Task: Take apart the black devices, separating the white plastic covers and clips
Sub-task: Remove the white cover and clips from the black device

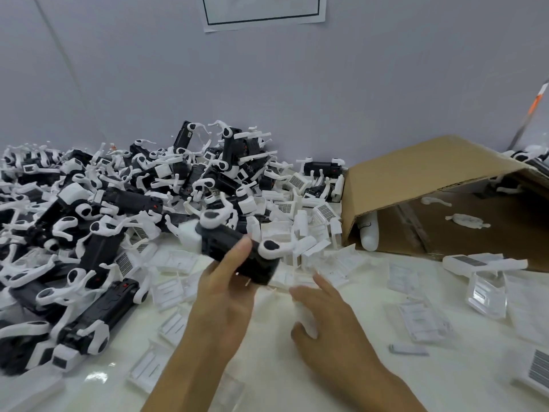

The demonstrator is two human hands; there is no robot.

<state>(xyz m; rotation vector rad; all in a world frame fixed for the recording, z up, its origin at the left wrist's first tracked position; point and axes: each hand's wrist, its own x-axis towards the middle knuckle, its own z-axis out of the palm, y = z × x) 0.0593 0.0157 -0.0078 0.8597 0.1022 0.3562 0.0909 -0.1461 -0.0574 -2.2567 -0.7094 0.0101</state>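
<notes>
My left hand [223, 295] grips a black device [237, 248] in the middle of the view, thumb on its upper side. The device carries a white cover [190, 234] at its far-left end and two white clips [271, 249] with black centres. My right hand [326, 319] is just right of it, fingers curled round a blurred white plastic piece [306, 315]. A large pile of black devices with white clips [118, 197] fills the left and back of the table.
Loose white covers [172, 289] lie scattered over the white table [371, 382]. A cardboard box [439, 185] lies tipped on its side at right, with a few white pieces inside. More loose white and clear parts [487, 289] lie near the box.
</notes>
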